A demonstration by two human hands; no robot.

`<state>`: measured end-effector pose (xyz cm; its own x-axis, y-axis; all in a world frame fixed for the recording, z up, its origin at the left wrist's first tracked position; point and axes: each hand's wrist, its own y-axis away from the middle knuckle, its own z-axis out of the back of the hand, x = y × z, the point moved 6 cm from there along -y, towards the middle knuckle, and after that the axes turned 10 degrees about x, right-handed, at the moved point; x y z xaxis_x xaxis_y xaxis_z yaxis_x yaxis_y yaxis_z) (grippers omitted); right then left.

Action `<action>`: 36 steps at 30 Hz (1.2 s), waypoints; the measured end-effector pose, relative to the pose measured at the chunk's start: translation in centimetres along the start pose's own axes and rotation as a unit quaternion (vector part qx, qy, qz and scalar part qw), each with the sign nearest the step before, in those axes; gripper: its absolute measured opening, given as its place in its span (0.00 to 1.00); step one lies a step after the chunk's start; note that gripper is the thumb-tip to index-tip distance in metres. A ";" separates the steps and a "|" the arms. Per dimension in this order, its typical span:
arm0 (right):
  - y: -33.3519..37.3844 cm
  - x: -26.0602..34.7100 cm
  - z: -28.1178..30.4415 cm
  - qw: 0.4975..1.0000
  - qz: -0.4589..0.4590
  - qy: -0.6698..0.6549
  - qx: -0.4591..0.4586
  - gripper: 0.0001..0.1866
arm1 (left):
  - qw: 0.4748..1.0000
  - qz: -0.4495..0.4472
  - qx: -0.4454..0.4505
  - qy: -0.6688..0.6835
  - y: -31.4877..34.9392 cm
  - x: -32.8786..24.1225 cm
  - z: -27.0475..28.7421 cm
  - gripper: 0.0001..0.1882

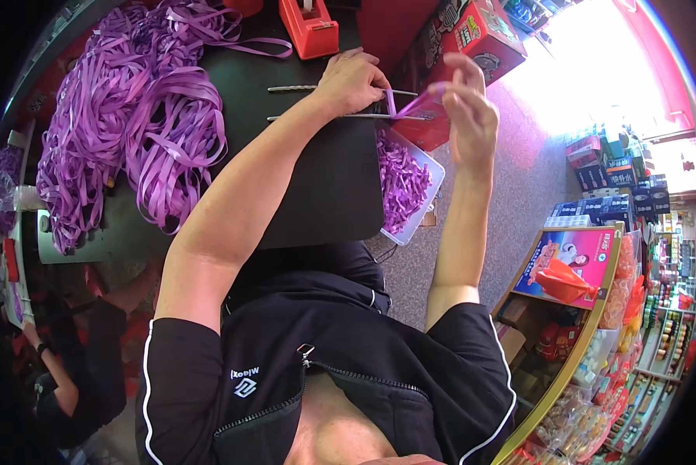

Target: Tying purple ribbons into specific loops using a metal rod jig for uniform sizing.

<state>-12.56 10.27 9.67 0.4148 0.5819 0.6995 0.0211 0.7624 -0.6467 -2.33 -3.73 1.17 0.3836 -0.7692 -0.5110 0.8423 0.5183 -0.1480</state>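
Observation:
Two thin metal rods (348,116) lie side by side across the black table (309,186), their ends sticking out past its right edge. My left hand (353,81) rests over the rods, thumb and fingertips pinched on a purple ribbon (392,105) that crosses them. From there the ribbon runs up to the fingers of my right hand (470,105), raised beyond the table edge and slightly blurred. Below the rod ends, a clear plastic tub (429,198) holds many short purple ribbon pieces (402,182). A big tangled heap of purple ribbon (146,116) covers the table's left side.
An orange-red tape dispenser (310,35) stands at the table's far edge, with a red printed box (487,35) to its right. A display case (565,310) and stocked shelves (666,333) line the right. Another person (80,356) is at the far left.

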 end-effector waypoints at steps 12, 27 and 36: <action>-4.3 -16.4 -1.8 0.977 -0.168 -0.102 0.086 0.11 | 0.998 -0.026 -0.059 -0.002 0.3 -0.6 0.6 0.12; 6.0 -20.9 -3.8 0.921 -0.358 -0.114 0.104 0.19 | 0.996 -0.016 -0.070 0.046 0.4 -1.0 0.9 0.09; 10.6 -15.7 -3.6 0.957 -0.272 0.079 0.059 0.17 | 0.996 -0.021 -0.072 0.046 0.6 -1.1 1.0 0.11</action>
<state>-15.58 8.23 -9.28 0.5038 0.0464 0.8626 0.1737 0.9727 -0.1538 -1.85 -2.97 2.51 0.3063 -0.7575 -0.5766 0.7913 0.5393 -0.2881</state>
